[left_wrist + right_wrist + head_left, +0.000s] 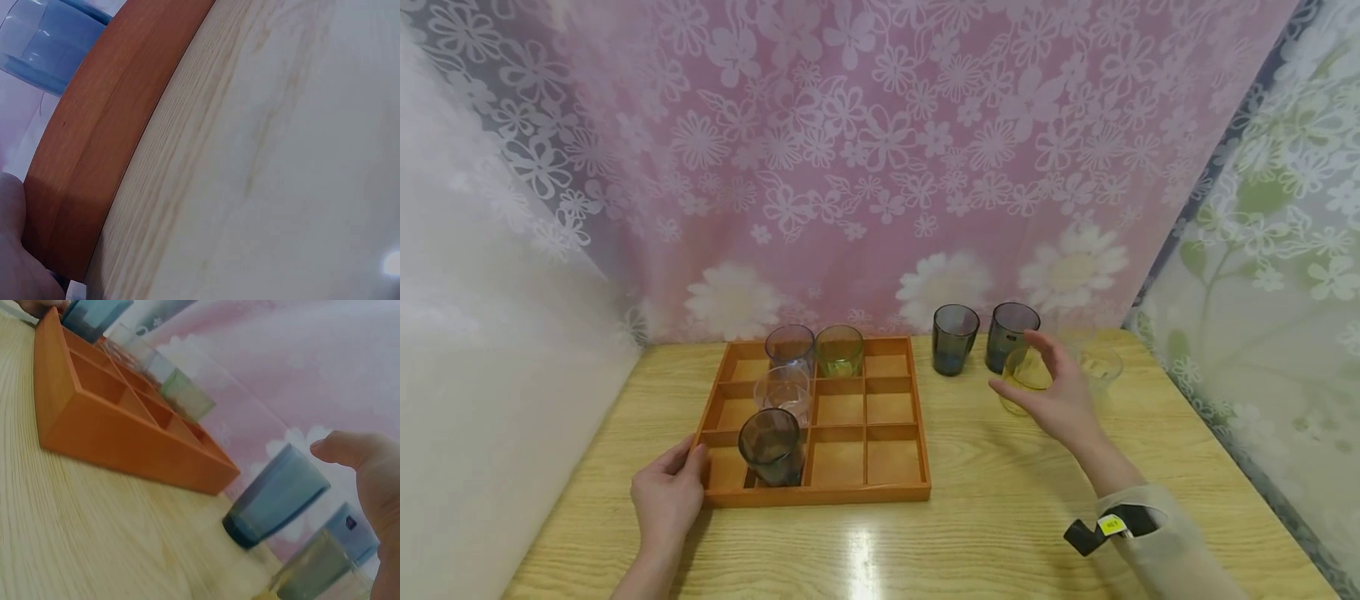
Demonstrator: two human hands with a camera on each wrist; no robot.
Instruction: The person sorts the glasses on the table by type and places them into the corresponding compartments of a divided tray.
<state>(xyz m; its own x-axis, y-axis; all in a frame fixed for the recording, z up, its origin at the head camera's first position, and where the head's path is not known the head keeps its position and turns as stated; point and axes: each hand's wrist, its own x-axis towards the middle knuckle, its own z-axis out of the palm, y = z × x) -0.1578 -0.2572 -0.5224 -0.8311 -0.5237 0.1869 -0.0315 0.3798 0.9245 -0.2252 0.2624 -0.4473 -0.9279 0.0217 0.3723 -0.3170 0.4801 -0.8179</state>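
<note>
My left hand [667,493] grips the near left corner of a wooden divided tray [820,495]. A dark grey glass [769,446] leans in its front row, with a clear glass [784,392] behind it. A purplish glass [790,346] and a green glass [840,352] stand in the back row. On the right, my right hand [1063,400] is raised with thumb and fingers spread apart, overlapping a yellow glass [1017,392] in the head view. In the right wrist view, the thumb shows above the yellow glass [312,565], with nothing gripped.
Two dark blue-grey glasses, one left [955,340] and one right [1009,329], stand behind the yellow one. A clear glass [1103,363] is partly behind my right hand. A pink flowered curtain [865,167] hangs along the back edge of the wooden table [775,554].
</note>
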